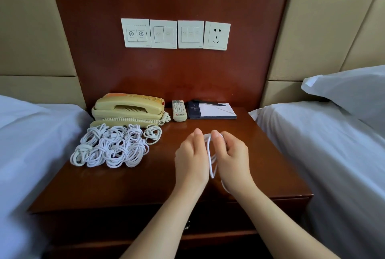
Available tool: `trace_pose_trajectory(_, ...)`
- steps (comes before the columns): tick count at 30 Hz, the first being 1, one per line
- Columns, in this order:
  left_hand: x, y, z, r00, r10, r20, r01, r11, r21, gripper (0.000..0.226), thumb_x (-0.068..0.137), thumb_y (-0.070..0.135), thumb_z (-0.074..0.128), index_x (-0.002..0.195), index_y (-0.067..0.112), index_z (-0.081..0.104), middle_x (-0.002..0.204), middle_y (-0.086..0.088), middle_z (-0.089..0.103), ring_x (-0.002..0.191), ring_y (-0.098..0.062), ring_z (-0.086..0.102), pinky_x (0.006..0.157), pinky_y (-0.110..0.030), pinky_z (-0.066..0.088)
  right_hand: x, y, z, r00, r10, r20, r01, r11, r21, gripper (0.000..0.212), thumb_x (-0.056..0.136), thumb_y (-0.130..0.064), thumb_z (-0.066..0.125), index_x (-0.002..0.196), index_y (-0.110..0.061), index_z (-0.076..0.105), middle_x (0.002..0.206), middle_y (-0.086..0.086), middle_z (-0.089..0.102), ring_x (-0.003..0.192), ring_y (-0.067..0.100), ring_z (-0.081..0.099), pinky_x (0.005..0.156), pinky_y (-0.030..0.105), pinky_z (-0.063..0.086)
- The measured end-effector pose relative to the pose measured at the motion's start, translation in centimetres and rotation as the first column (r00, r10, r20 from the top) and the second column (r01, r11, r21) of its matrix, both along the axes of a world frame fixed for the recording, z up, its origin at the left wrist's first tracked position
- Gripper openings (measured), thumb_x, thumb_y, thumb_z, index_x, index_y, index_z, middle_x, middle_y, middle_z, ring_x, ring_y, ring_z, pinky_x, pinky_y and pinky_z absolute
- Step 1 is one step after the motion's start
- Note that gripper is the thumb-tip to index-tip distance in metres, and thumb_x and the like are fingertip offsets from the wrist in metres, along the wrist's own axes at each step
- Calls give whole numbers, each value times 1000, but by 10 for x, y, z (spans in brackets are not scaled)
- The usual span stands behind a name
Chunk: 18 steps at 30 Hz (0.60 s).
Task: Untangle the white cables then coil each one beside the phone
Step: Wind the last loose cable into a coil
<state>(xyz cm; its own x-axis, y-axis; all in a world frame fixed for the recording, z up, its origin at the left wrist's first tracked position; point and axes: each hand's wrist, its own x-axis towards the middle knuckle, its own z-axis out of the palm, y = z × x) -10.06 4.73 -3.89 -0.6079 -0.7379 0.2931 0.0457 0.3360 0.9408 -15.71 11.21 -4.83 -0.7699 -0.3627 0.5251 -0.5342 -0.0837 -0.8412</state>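
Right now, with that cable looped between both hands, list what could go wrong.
The white cable, held in loops by the left hand and right hand, could spring open. Its tail trails under the right wrist near the nightstand edge and may snag. Set against the crowded pile of coils by the phone, it could retangle.

Much of the thin white cable (pixel 209 154) is hidden behind the left hand (pixel 191 158) and the right hand (pixel 233 158). Its ends are not seen, and whether the left grip closes on it cannot be told. Most fingers are covered by the backs of the hands. Both forearms are cut off by the lower edge. The heap of coiled white cables (pixel 112 146) cannot be counted. The print on the white plastic wall switch plates (pixel 136 33) and on the cream remote control (pixel 179 111) is too small to be read.
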Motion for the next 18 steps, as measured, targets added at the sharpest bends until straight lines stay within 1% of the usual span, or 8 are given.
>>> trace_pose_trajectory(2,-2,0,-1,1000,-30,10,29,997,75,45,101,39,26,101,19,66,98,2,66,98,-15,60,91,-34,44,2,-3,-1,999,-44,-11,44,999,-8,40,95,-18,52,56,-25,46,47,-13,48,44,3,42,45,13,32)
trace_pose_trajectory(4,-3,-3,0,994,-106,34,100,985,142,47,100,46,25,107,21,65,104,-1,66,102,-18,62,91,-39,49,1,-4,0,996,-88,-22,88,996,-2,41,95,-19,53,55,-24,45,46,-13,48,44,4,43,44,13,32)
trace_pose_trajectory(6,-2,-5,4,972,-214,98,197,967,158,44,98,49,28,112,22,60,101,-2,64,90,-18,65,67,-33,57,-1,-4,0,992,-124,-21,124,992,4,44,94,-20,54,53,-24,42,43,-13,45,42,4,41,43,13,30)
trace_pose_trajectory(8,0,-5,5,949,-271,163,258,961,101,36,98,44,35,115,19,54,94,0,61,77,-16,65,47,-22,50,-3,-2,-1,989,-147,-27,147,989,2,45,95,-21,54,52,-23,41,42,-13,43,41,5,39,43,13,29)
trace_pose_trajectory(10,1,-5,2,941,-284,185,282,959,37,27,99,38,37,111,20,53,90,0,59,72,-15,64,46,-23,49,-4,-1,-2,988,-152,-3,152,988,-13,44,95,-22,54,52,-22,44,41,-12,43,40,4,39,43,13,28)
trace_pose_trajectory(14,1,-14,-4,949,-212,234,248,959,-134,28,101,33,35,92,16,55,78,1,57,66,-16,57,61,-33,47,-3,1,4,995,-91,43,90,996,28,42,95,-23,53,53,-18,47,40,-12,41,41,4,37,43,12,28)
trace_pose_trajectory(16,4,-20,-3,953,-180,244,233,950,-208,29,101,28,33,81,18,51,70,3,51,62,-13,51,57,-28,40,-7,8,11,999,-19,-47,26,988,155,45,95,-26,53,51,-19,44,40,-10,37,42,6,32,44,15,26)
trace_pose_trajectory(18,6,-26,-3,954,-153,256,226,932,-283,32,101,29,32,75,20,47,67,3,49,62,-14,51,59,-31,41,-15,15,17,983,8,-186,54,944,325,47,95,-31,52,50,-24,41,41,-8,35,43,10,31,44,18,26)
